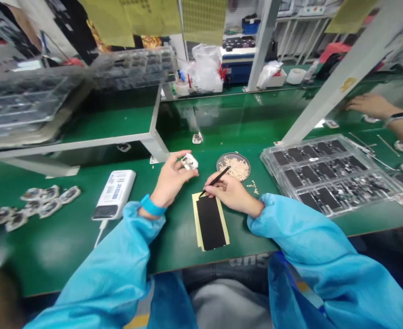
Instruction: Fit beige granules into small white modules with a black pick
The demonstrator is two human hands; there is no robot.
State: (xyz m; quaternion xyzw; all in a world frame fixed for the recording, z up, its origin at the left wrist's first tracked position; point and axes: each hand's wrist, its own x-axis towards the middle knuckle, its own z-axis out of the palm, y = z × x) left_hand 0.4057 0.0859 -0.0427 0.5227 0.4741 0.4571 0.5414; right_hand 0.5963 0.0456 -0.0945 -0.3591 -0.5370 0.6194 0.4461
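Hands apart but close, the left hand (171,179) pinched a small white part (189,161) up off the desk (64,256), near the right hand (232,193), whose black tweezers (215,181) reached a black strip (211,223) lying flat on yellow backing (197,219), within easy reach.

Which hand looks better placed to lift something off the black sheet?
Probably the right hand: its tweezers reach the black sheet, while the left hand is busy holding a small white part.

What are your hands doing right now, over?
Left hand pinching small white part. Right hand gripping thin black tweezers over black sheet on yellow backing.
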